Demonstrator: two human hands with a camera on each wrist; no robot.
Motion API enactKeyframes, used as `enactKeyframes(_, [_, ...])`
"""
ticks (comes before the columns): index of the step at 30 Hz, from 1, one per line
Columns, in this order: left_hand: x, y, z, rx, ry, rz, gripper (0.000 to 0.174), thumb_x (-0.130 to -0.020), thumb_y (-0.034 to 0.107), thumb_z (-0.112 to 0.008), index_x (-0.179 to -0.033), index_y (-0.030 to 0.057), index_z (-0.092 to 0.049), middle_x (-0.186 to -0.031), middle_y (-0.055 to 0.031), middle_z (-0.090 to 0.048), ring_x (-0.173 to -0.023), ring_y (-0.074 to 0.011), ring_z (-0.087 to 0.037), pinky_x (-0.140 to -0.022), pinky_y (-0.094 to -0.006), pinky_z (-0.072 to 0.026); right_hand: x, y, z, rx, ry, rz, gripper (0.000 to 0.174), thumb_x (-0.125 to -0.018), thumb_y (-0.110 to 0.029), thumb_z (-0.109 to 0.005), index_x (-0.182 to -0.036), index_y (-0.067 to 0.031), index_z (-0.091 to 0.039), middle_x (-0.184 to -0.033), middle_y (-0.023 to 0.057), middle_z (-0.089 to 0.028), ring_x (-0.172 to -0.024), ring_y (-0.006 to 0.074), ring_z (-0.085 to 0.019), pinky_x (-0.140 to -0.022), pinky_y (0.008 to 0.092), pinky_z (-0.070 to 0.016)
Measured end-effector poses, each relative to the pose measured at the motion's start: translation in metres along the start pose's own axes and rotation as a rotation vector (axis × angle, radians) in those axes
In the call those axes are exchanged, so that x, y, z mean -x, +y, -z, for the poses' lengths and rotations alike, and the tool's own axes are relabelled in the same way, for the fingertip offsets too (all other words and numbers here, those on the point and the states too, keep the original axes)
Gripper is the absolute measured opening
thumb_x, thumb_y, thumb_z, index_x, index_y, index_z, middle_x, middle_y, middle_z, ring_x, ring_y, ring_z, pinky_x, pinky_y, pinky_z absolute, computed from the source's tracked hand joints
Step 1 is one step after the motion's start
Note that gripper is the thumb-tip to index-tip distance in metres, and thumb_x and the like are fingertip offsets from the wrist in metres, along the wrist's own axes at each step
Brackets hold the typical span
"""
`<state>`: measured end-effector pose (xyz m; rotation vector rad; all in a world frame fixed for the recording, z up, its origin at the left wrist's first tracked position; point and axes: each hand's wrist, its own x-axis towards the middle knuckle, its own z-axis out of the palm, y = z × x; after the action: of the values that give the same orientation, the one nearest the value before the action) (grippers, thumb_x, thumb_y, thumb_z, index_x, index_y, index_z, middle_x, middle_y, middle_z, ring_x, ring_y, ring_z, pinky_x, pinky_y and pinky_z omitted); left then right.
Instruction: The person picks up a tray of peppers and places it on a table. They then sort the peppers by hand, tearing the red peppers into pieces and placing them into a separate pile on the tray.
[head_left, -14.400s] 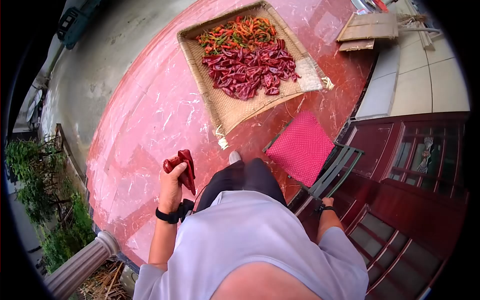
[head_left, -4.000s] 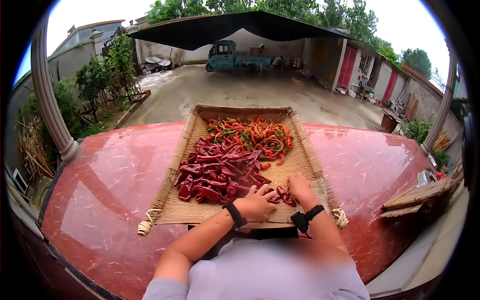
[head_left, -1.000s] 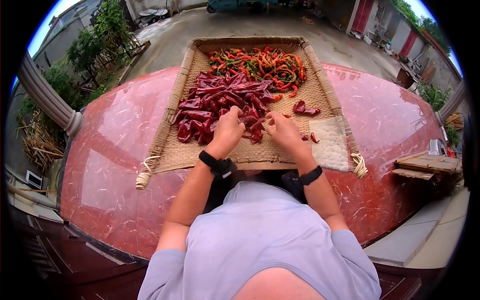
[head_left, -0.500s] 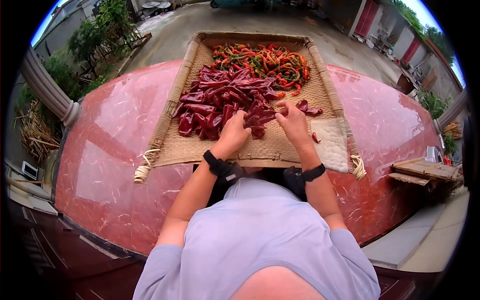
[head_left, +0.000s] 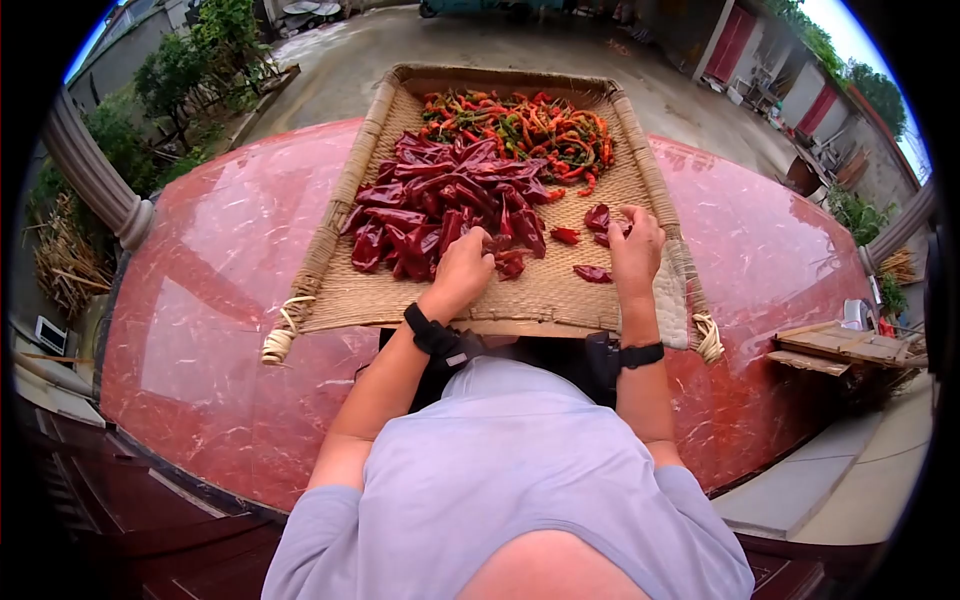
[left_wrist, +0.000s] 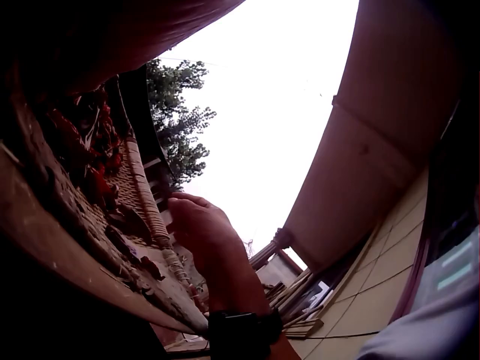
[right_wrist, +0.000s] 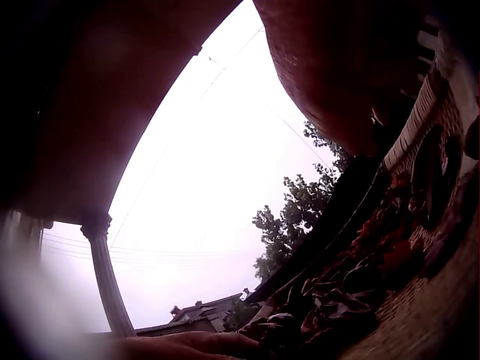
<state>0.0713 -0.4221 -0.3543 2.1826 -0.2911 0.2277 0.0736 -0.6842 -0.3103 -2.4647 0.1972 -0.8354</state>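
Observation:
A woven tray holds a heap of large dark-red dried chili peppers and, behind it, a bunch of smaller orange, red and green chilies. At the heap's near edge my left hand has its fingers curled, pinching a dried chili at the fingertips. To the right, my right hand bends over a few scattered pieces, with a dark-red chili by its fingertips and a bit of red between them. A small dried chili lies between the hands.
A pale patch covers the tray's near right corner. Bound corner knots stick out at the front. Red polished floor surrounds the tray. Wooden boards lie at the right, and a fluted column stands at the left.
My right hand has moved from the heap to the right, over the scattered pieces. Small chili pieces now show between the hands. The left hand has stayed by the heap.

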Motion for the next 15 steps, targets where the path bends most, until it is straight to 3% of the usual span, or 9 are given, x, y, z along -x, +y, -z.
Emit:
enactKeyframes(3, [0.001, 0.005, 0.0, 0.006, -0.021, 0.047, 0.029, -0.083, 0.007, -0.059, -0.11, -0.0024, -0.056, -0.103, -0.0243, -0.064, -0.099, -0.0389, -0.062, -0.086, -0.0446, -0.0482, 0.009, -0.033, -0.005, -0.183, -0.368, -0.036, 0.04, -0.083, -0.019, -0.067, -0.12, -0.0094, -0.058, -0.113, 0.0133, -0.065, -0.105, 0.034, -0.06, -0.087, 0.0456, -0.0469])
enactKeyframes(7, [0.001, 0.004, 0.0, -0.049, -0.045, -0.003, 0.032, -0.082, 0.006, -0.062, -0.112, -0.005, -0.057, -0.105, -0.0227, -0.064, -0.1, -0.0343, -0.064, -0.087, -0.0398, -0.0498, 0.019, -0.048, -0.04, 0.002, -0.555, 0.102, 0.053, -0.083, -0.019, -0.067, -0.131, -0.0099, -0.049, -0.12, 0.0167, -0.063, -0.109, 0.0373, -0.061, -0.089, 0.0492, -0.046])
enactKeyframes(10, [0.003, 0.006, 0.0, -0.073, -0.022, -0.016, 0.033, -0.081, 0.007, -0.064, -0.112, -0.004, -0.057, -0.104, -0.0222, -0.063, -0.099, -0.0366, -0.062, -0.087, -0.0414, -0.0493, 0.02, -0.055, -0.046, 0.053, -0.6, 0.104, 0.056, -0.081, -0.018, -0.068, -0.132, -0.0101, -0.046, -0.12, 0.0175, -0.063, -0.109, 0.0382, -0.06, -0.09, 0.0497, -0.0456])
enactKeyframes(13, [0.005, 0.003, -0.001, -0.077, -0.022, -0.012, 0.032, -0.08, 0.008, -0.064, -0.11, -0.0007, -0.058, -0.106, -0.0218, -0.062, -0.101, -0.0386, -0.06, -0.088, -0.0443, -0.0486, 0.022, -0.053, -0.038, -0.08, -0.521, 0.125, 0.059, -0.08, -0.02, -0.072, -0.132, -0.0138, -0.048, -0.112, 0.0179, -0.066, -0.106, 0.0362, -0.062, -0.087, 0.0471, -0.0481])
enactKeyframes(15, [0.005, 0.005, 0.001, -0.101, -0.05, -0.007, 0.032, -0.081, 0.009, -0.064, -0.111, 0.0007, -0.058, -0.107, -0.0218, -0.059, -0.102, -0.0393, -0.058, -0.088, -0.0449, -0.048, 0.015, -0.05, -0.03, -0.04, -0.447, 0.04, 0.059, -0.08, -0.019, -0.072, -0.133, -0.0145, -0.047, -0.111, 0.0169, -0.067, -0.106, 0.0364, -0.063, -0.085, 0.0478, -0.0485])
